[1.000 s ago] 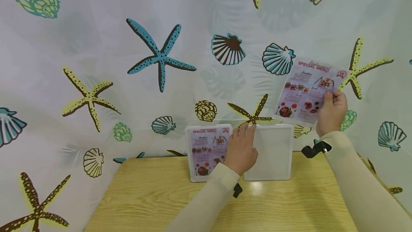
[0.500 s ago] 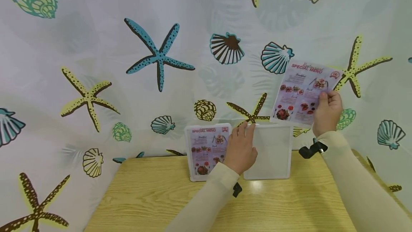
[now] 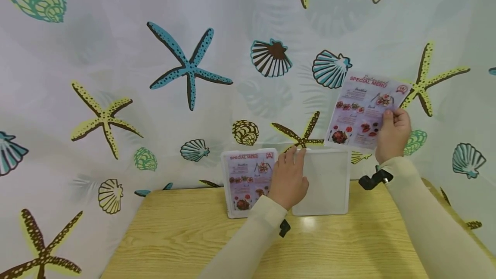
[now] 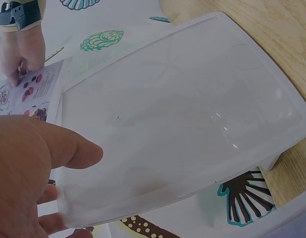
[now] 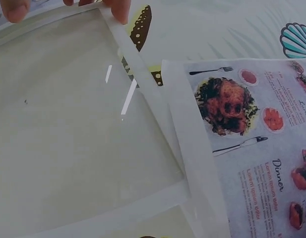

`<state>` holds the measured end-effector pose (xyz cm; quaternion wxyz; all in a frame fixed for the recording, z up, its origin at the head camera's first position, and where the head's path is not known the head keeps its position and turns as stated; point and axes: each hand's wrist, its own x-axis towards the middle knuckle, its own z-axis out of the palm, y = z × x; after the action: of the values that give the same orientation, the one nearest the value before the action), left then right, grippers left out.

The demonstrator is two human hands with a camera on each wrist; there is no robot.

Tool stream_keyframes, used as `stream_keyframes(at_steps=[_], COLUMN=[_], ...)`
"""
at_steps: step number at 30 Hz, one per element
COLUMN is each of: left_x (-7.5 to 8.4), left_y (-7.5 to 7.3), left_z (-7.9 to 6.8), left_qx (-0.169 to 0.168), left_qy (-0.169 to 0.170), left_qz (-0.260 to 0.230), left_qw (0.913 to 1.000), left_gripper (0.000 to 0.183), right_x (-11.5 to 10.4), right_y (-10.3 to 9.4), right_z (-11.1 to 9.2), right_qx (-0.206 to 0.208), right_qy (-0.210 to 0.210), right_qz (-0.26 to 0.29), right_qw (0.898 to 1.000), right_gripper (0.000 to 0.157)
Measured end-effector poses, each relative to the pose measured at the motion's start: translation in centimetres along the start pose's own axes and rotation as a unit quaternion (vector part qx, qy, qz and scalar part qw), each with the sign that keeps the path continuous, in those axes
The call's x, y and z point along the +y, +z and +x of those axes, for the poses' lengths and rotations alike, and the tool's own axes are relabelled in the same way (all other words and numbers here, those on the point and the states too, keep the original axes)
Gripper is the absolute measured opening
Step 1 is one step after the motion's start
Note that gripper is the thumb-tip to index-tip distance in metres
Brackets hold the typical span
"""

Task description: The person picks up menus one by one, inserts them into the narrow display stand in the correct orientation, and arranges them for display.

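Note:
A blank white-framed menu holder (image 3: pixel 324 186) stands upright on the table. My left hand (image 3: pixel 287 181) grips its upper left corner; the thumb (image 4: pixel 76 148) crosses the front in the left wrist view, with other fingers at the edge. My right hand (image 3: pixel 393 134) pinches the right side of a printed menu sheet (image 3: pixel 358 109), thumb in front. The sheet hangs tilted above the holder's top right. In the right wrist view the sheet's white lower margin (image 5: pixel 197 144) lies right at the top rim of the holder (image 5: pixel 68 119).
On the left stands a second menu holder (image 3: pixel 248 180) with a matching menu inside, partly behind my left hand. Both holders stand near the back of the wooden table (image 3: pixel 186 231), before a white curtain (image 3: pixel 217 124) printed with shells and starfish.
My right hand and the menu sheet have shifted slightly left and down, toward the blank holder's top edge. My left hand keeps its place on the corner.

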<state>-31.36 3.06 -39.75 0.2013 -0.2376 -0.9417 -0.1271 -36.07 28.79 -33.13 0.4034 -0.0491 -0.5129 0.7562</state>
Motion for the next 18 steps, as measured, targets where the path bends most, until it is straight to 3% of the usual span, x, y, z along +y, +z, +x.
stream_keyframes(at_steps=[3,10,18], left_x=[-0.01,0.03,-0.20], left_y=[-0.10,0.01,0.20], left_z=[-0.05,-0.04,-0.01], left_qx=[-0.001,-0.006,0.000], left_qy=[-0.001,-0.003,0.003], left_qz=[0.002,-0.005,0.006], left_qw=[1.0000,1.0000,1.0000], left_gripper=[0.072,0.072,0.073], right_x=[0.19,-0.01,-0.05], right_y=[0.01,-0.07,0.04], right_z=[-0.17,0.53,-0.12], right_qx=[-0.003,0.004,-0.012], right_qy=[0.008,-0.018,0.000], right_qz=[0.000,0.020,0.007], right_qw=[1.000,1.000,1.000], right_gripper=[0.009,0.009,0.011])
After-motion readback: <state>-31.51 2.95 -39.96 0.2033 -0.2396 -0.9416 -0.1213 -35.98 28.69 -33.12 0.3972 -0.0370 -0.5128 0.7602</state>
